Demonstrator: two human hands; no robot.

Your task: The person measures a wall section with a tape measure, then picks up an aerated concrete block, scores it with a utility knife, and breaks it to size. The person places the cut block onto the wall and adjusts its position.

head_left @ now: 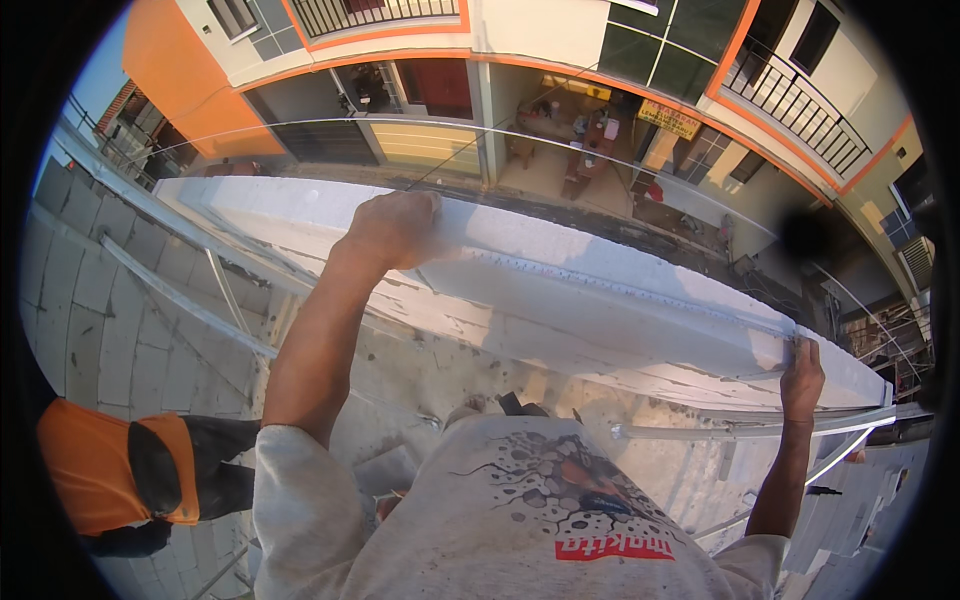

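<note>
A pale measuring tape [600, 281] with fine marks lies stretched along the top of a white block wall [640, 345]. At the tape's left end my left hand [395, 228] is closed in a fist on the wall's top edge; a blurred patch covers the fingertips and part of their grip. Farther right, my right hand [803, 380] is closed at the tape's other end, its fingers bent over the wall's near upper edge. Both arms are spread wide.
Below left stands a person in an orange top [95, 465]. Metal rails [185, 290] cross the left side, and another metal bar [760, 428] runs at the right. A thin string [420, 121] spans beyond the wall, above a drop to the street and houses.
</note>
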